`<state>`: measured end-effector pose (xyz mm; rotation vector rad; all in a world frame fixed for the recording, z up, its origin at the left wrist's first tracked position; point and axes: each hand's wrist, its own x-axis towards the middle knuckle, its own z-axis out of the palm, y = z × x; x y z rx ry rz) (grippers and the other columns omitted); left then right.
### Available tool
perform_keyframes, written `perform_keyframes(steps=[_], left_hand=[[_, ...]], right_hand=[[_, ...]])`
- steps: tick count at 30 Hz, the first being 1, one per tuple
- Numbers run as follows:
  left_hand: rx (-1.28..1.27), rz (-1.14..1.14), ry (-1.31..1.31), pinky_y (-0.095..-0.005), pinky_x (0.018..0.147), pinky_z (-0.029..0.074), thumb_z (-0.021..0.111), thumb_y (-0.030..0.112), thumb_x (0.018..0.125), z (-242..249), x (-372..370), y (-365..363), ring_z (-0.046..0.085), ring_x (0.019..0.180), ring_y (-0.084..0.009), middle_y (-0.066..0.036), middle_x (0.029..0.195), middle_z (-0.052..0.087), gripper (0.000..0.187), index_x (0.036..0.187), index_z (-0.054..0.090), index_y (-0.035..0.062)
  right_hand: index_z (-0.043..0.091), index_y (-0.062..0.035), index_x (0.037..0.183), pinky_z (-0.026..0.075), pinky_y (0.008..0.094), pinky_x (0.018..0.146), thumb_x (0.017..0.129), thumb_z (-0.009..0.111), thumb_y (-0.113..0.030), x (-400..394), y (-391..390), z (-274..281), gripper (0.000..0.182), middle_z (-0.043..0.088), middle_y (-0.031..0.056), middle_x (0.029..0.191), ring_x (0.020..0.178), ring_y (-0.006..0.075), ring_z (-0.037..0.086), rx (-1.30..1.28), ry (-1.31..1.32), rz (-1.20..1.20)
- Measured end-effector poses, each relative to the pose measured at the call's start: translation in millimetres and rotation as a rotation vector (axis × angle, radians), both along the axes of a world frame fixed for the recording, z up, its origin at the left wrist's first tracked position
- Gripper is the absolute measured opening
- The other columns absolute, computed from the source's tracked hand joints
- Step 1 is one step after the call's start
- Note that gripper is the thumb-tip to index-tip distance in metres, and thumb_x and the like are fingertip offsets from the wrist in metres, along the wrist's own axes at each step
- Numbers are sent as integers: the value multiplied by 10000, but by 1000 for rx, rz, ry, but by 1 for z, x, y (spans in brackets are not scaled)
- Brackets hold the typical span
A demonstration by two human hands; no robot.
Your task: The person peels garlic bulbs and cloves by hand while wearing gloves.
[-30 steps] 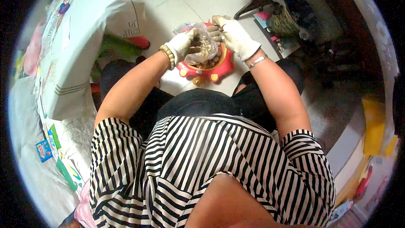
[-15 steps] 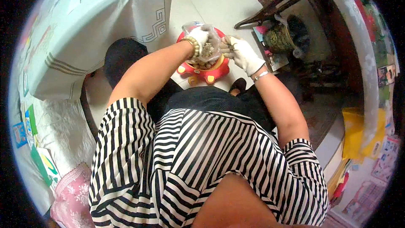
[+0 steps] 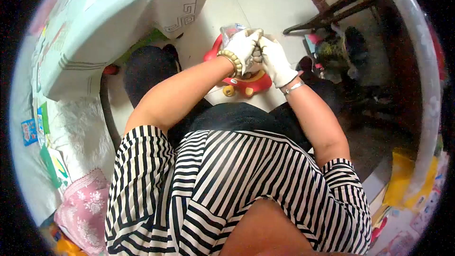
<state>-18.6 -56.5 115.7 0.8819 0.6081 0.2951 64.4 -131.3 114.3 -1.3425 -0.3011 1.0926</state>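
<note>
Both hands wear white gloves and meet above a red and yellow stool-like object (image 3: 251, 85) on the floor. My left hand (image 3: 242, 47) is closed, its fingertips against those of the other hand; what it pinches is too small to make out. Curled fingers on my right hand (image 3: 274, 59) face the left one, and anything between them is hidden. A clear plastic bag (image 3: 231, 30) shows behind my left hand, on the red object. Between and below the hands, some small brownish pieces are partly visible.
A table with a pale patterned cloth (image 3: 128, 19) stands at the left. Dark wooden furniture (image 3: 332, 14) is at the right, with a bundle of greenish material (image 3: 332, 50) by it. A pink floral cloth (image 3: 87, 208) lies lower left, and a yellow bag (image 3: 403, 175) lower right.
My left hand has come out of the bag's opening and moved right to meet my right hand. The fingers of both hands are now together. The camera view has shifted slightly.
</note>
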Motion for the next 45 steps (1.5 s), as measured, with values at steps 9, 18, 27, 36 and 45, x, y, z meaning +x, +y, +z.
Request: perform_keyframes(steps=[9, 18, 27, 36, 45], left_hand=[[88, 69, 169, -273, 775, 472, 491, 311, 905, -34, 0, -7, 576, 873, -149, -97, 1016, 605, 373, 1123, 554, 14], [-100, 14, -78, -214, 431, 418, 458, 300, 933, -36, 10, 2, 480, 535, -79, -5, 764, 557, 276, 1092, 553, 95], [-235, -26, -176, -279, 551, 526, 374, 210, 955, -35, 17, 8, 601, 666, -158, -81, 865, 594, 266, 1127, 512, 60], [15, -27, 22, -271, 604, 519, 521, 273, 900, -35, 18, 8, 597, 775, -148, -79, 943, 590, 342, 1145, 497, 37], [-4, 35, -23, -253, 635, 507, 505, 262, 906, -9, 10, 3, 586, 776, -132, -75, 935, 587, 297, 1097, 522, 35]], right_hand=[[570, -117, 875, 365, 187, 398, 908, 431, -210, -24, 1, -11, 171, 516, -21, 623, 443, 56, 440, -141, 195, -139], [537, -95, 897, 379, 204, 408, 902, 455, -191, 6, 1, -20, 126, 517, -4, 650, 458, 70, 438, -25, 352, -103], [536, -47, 971, 470, 230, 489, 914, 477, -203, 15, -7, -3, 177, 577, 49, 752, 561, 129, 547, 56, 472, -139], [538, -94, 979, 410, 198, 410, 922, 444, -168, 9, -10, -15, 133, 552, -5, 675, 494, 69, 500, -39, 114, -91], [505, -88, 959, 408, 188, 431, 933, 422, -172, 7, -5, 3, 121, 527, -9, 654, 509, 67, 504, -27, 83, -71]])
